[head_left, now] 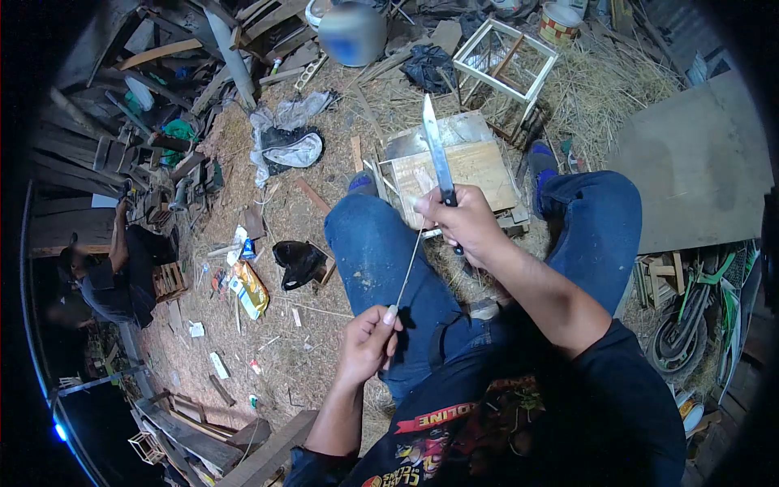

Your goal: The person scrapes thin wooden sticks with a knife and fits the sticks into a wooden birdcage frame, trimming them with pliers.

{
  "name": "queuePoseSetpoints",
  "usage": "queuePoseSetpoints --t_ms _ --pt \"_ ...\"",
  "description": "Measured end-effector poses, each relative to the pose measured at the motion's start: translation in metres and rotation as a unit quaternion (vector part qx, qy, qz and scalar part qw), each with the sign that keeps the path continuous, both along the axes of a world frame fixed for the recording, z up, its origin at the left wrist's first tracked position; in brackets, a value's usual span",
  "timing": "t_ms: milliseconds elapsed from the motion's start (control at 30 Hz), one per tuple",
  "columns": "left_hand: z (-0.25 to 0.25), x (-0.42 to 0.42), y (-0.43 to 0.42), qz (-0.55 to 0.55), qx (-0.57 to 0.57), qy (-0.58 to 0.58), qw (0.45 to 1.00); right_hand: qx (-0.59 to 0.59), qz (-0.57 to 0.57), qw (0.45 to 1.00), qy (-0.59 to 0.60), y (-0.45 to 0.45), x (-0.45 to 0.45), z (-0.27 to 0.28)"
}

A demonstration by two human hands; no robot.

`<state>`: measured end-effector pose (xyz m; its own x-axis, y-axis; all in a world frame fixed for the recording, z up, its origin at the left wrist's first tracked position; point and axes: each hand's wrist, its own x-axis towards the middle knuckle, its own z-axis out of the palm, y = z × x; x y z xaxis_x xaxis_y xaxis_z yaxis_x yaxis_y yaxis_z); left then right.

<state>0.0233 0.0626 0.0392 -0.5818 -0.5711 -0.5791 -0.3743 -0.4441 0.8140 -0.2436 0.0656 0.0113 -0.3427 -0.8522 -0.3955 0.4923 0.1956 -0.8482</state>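
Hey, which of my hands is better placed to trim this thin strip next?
Probably your right hand: it grips the knife by its handle, while your left hand pinches the thin strip and seems suited to steadying it.

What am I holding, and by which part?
The right hand grips the knife by its handle; the left hand pinches the strip below where it meets the right thumb.

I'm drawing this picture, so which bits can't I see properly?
In the head view:
Knife handle: the right hand hides its middle.
Thin strip: the left hand covers the part it pinches.
Pale container: its front is blurred.
Black bag: its folds hide anything inside.
Shirt: the bottom edge cuts it off.
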Motion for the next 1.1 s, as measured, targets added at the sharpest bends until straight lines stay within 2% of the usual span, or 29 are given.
queuePoseSetpoints --t_ms 133,200,267,333,367,433,467,533,600,633,667,700,733,800,867,1000,1100 --pt "-0.019 -0.008 -0.022 -0.042 0.018 0.057 0.997 -0.036 0.004 0.999 -0.025 -0.001 -0.027 -0.004" --pt "-0.005 -0.025 -0.046 0.046 0.073 0.105 0.991 -0.028 -0.011 1.0 0.0 -0.004 -0.041 -0.001" --pt "0.0 -0.03 -0.094 0.174 -0.086 0.094 0.976 -0.035 -0.067 0.997 0.028 -0.002 -0.054 0.004" --pt "-0.014 -0.042 -0.133 0.273 -0.24 0.194 0.911 -0.046 -0.066 0.997 0.014 0.0 -0.064 0.006" --pt "-0.013 -0.039 -0.14 0.274 -0.242 0.198 0.909 -0.057 -0.071 0.996 0.003 -0.002 -0.07 0.008" --pt "-0.01 -0.044 -0.149 0.155 -0.107 0.241 0.952 -0.059 -0.071 0.996 0.002 -0.003 -0.074 0.015" --pt "-0.009 -0.044 -0.153 0.04 0.047 0.329 0.942 -0.06 -0.073 0.996 -0.004 -0.003 -0.075 0.019" --pt "-0.003 -0.07 -0.156 0.167 -0.044 0.133 0.976 -0.06 -0.071 0.996 0.005 -0.006 -0.082 0.023" --pt "-0.013 -0.081 -0.191 0.18 -0.261 0.125 0.94 -0.049 -0.03 0.998 0.005 -0.01 -0.088 0.022" --pt "-0.013 -0.09 -0.203 0.121 -0.364 0.08 0.92 -0.04 -0.03 0.999 0.014 -0.013 -0.089 0.026" --pt "-0.015 -0.096 -0.205 0.124 -0.366 0.087 0.918 -0.044 -0.029 0.998 0.022 -0.019 -0.092 0.03" --pt "0.006 -0.119 -0.189 0.059 -0.243 0.124 0.96 -0.048 -0.016 0.999 0.02 -0.024 -0.095 0.031" --pt "0.022 -0.142 -0.172 -0.009 -0.116 0.158 0.981 -0.052 -0.002 0.998 0.018 -0.03 -0.098 0.034" --pt "0.035 -0.187 -0.147 -0.064 -0.137 0.153 0.977 -0.064 0.001 0.997 0.043 -0.043 -0.105 0.041" --pt "0.035 -0.221 -0.141 -0.059 -0.095 0.194 0.975 -0.078 0.006 0.996 0.053 -0.054 -0.115 0.048" --pt "0.023 -0.253 -0.155 -0.037 -0.082 0.244 0.966 -0.073 0.003 0.995 0.065 -0.071 -0.145 0.056" --pt "0.012 -0.262 -0.161 -0.024 -0.088 0.244 0.966 -0.102 0.016 0.987 0.127 -0.08 -0.171 0.054"
